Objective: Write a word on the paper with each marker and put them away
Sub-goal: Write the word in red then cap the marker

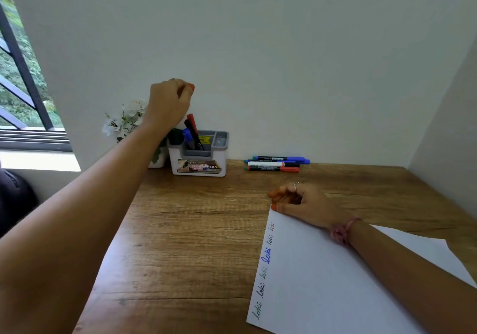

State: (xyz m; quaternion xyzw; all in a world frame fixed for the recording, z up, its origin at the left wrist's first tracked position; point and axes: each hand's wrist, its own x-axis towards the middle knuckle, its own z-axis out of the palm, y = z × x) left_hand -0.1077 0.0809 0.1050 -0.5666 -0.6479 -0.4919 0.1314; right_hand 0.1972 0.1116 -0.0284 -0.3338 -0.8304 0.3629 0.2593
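A white sheet of paper [322, 277] lies at the right front of the wooden desk [193, 230], with the word "loki" written several times along its left edge. My right hand [302, 203] rests curled on the paper's top corner, holding nothing. My left hand [170, 104] hovers above the white and grey pen holder [198, 163], fingers curled, nothing seen in it. Red, black and blue markers [192, 132] stand in the holder. Several more markers [276, 164] lie side by side on the desk by the wall.
A white pot with white flowers [129, 119] stands left of the holder, partly behind my left arm. White walls close the desk at the back and right. A window with dark bars [23, 75] is at the far left.
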